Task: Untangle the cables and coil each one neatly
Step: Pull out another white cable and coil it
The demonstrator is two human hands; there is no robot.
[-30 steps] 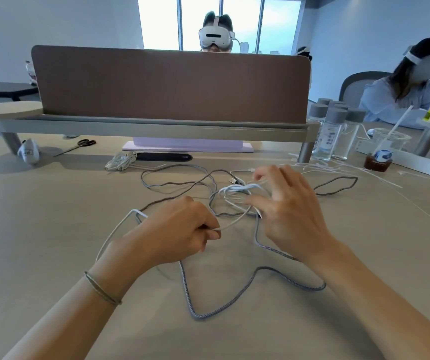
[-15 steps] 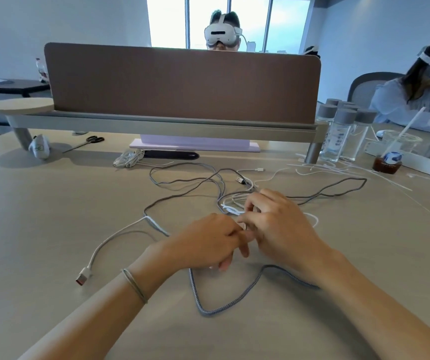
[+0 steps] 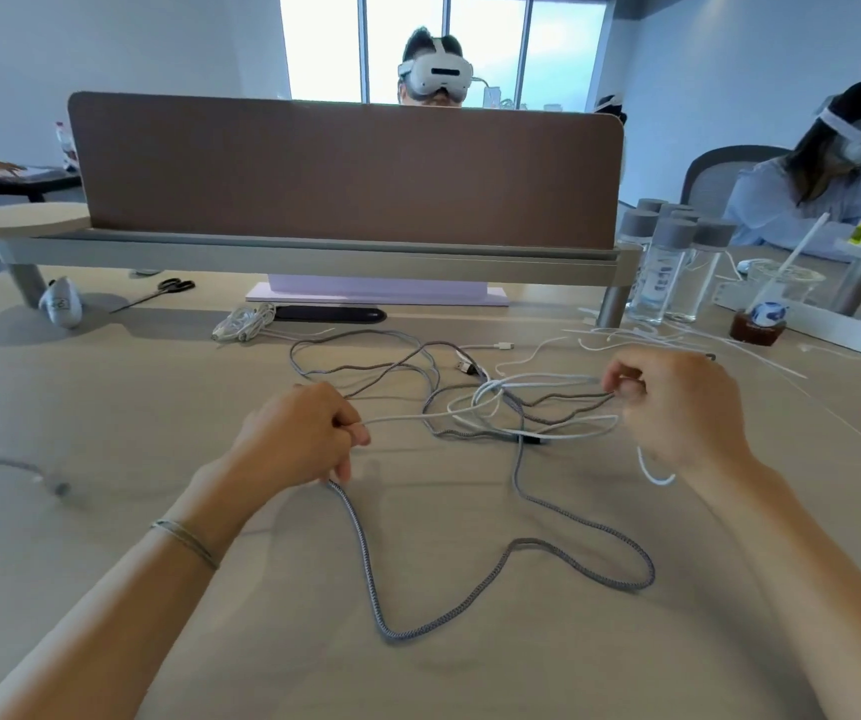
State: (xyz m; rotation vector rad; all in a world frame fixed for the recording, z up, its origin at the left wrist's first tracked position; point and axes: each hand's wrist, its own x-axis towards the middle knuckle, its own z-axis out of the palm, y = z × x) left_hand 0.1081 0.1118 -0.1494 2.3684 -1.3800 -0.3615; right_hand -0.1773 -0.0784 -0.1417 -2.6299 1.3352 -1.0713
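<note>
Untangling in hand: my left hand (image 3: 309, 433) fingers clamp the white cable (image 3: 418, 417); my right hand (image 3: 678, 407) pinches grey cable (image 3: 563, 400) strands. Next, work the knot (image 3: 496, 402) loose.

head cam | worn, faces forward-down | close over table (image 3: 106, 407) | single view, no overlap
</note>
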